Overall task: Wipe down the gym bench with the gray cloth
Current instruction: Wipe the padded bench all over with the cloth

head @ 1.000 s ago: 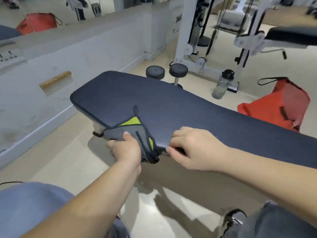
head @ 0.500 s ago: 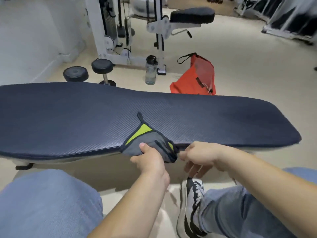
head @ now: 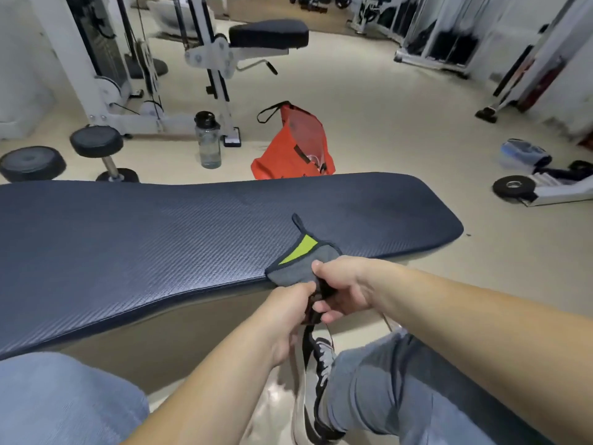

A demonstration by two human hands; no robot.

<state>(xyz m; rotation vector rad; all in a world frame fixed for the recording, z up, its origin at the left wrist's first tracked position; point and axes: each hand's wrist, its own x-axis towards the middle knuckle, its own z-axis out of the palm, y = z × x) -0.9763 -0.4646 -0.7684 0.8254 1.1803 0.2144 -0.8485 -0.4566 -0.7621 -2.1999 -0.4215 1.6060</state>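
The dark blue padded gym bench stretches across the view from the left edge to its rounded right end. The gray cloth, with a lime-green patch and a dark loop at its corner, hangs over the bench's near edge toward the right. My left hand grips the cloth's lower part from below the edge. My right hand pinches the cloth's right side, thumb on top. The cloth's lower half is hidden between my hands.
Behind the bench stand an orange bag, a clear water bottle and a white cable machine with a padded seat. Two dumbbells lie at far left. A weight plate and clutter are at right. My knees and shoe sit below.
The cloth and both hands have slid right along the bench's near edge. My right hand has closed on the cloth beside my left. The view has swung right.
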